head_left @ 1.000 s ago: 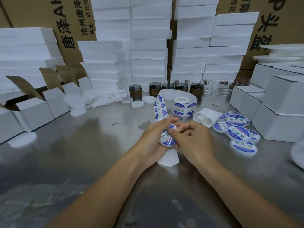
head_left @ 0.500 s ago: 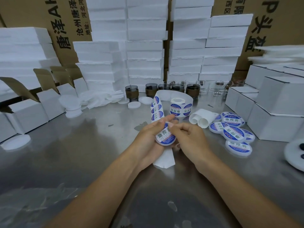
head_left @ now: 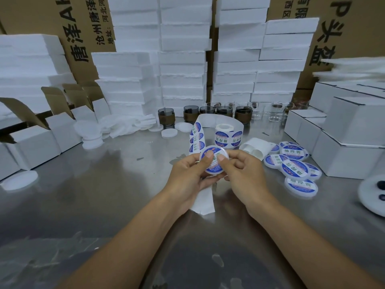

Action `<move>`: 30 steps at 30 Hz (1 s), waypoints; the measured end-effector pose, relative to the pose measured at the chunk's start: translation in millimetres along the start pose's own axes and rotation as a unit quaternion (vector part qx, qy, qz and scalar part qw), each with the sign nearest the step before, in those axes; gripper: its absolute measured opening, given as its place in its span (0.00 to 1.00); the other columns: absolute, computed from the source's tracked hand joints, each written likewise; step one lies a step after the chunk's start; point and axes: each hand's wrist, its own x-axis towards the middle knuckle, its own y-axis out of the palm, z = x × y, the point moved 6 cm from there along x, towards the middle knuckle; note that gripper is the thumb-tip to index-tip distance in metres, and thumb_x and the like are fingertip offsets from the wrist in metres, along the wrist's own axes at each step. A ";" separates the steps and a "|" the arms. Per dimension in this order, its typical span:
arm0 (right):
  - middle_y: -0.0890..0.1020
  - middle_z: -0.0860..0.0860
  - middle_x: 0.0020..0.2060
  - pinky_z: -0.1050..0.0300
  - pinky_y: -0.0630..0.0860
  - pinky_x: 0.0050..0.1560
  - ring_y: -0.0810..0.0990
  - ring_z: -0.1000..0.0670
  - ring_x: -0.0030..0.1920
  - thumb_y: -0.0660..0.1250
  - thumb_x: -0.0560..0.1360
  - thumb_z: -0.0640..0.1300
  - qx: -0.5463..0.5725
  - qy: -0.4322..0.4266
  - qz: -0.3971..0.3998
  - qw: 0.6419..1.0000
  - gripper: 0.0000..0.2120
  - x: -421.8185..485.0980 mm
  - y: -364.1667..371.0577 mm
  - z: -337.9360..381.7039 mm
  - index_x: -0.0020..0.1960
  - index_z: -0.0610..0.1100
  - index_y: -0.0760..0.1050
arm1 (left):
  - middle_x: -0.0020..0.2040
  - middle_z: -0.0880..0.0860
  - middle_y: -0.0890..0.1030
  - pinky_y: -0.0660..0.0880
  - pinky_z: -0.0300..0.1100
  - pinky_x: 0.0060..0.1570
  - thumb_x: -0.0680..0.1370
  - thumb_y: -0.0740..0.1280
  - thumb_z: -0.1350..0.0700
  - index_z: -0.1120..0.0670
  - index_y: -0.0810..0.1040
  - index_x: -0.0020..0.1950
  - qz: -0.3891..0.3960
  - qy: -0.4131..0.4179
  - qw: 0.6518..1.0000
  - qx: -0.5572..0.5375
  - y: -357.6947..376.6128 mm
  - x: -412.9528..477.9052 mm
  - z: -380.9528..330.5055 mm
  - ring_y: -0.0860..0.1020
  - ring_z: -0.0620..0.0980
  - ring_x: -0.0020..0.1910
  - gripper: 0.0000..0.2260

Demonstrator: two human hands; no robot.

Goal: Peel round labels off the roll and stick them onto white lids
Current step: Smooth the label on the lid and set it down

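Observation:
Both hands hold one white lid [head_left: 214,171] above the metal table, its round blue-and-white label facing me. My left hand [head_left: 187,176] grips it from the left with the thumb pressed on the label. My right hand [head_left: 243,174] grips it from the right, thumb on the label too. A strip of backing paper [head_left: 203,200] hangs below my left hand and runs up, carrying blue labels [head_left: 196,138], to the label roll [head_left: 226,133] standing behind. Several labelled lids [head_left: 291,165] lie in a heap to the right.
Bare white lids [head_left: 89,134] are stacked at the left, more lie loose by dark jars [head_left: 242,114] and clear glasses at the back. White cartons [head_left: 350,130] stand right, open cartons [head_left: 35,140] left, foam blocks [head_left: 181,59] stacked behind. One lid [head_left: 19,180] lies far left.
The lid has turned from tilted to face me, and both thumbs now press on its label. The hands rose slightly together.

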 end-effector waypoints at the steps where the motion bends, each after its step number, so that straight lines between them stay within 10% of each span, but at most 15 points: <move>1: 0.83 0.54 0.29 0.71 0.71 0.28 0.80 0.60 0.28 0.66 0.75 0.41 0.018 0.009 -0.008 1.000 0.03 0.3 -1.7 -1.4 0.44 0.47 0.77 | 0.48 0.59 0.84 0.79 0.39 0.42 0.71 0.71 0.54 0.61 0.78 0.55 0.003 0.001 1.000 0.021 0.8 -0.4 0.5 0.84 0.53 0.46 0.16; 16: 0.83 0.53 0.30 0.69 0.73 0.31 0.79 0.58 0.27 0.66 0.75 0.47 -0.031 -0.035 -0.009 0.999 0.03 0.5 -7.7 -1.4 0.43 0.51 0.74 | 0.37 0.51 0.83 0.79 0.38 0.39 0.78 0.65 0.54 0.57 0.79 0.52 0.004 0.008 0.997 0.074 2.5 -3.7 -3.7 0.81 0.44 0.33 0.08; 22: 0.83 0.54 0.37 0.53 0.79 0.41 0.80 0.51 0.36 0.72 0.71 0.42 -0.057 -0.057 0.014 0.997 0.12 -3.9 -3.4 0.0 0.46 0.56 0.72 | 0.37 0.53 0.83 0.79 0.38 0.39 0.77 0.66 0.54 0.56 0.80 0.50 -0.003 0.013 0.997 0.080 1.1 -3.6 -3.1 0.80 0.45 0.33 0.07; 30: 0.82 0.56 0.28 0.71 0.71 0.28 0.77 0.59 0.25 0.64 0.77 0.42 -0.032 -0.074 -0.014 0.997 0.07 -5.0 -12.1 5.8 0.43 0.53 0.73 | 0.36 0.52 0.83 0.79 0.40 0.39 0.75 0.67 0.55 0.60 0.78 0.54 -0.011 0.013 0.996 0.087 0.0 -3.9 -2.9 0.79 0.45 0.33 0.11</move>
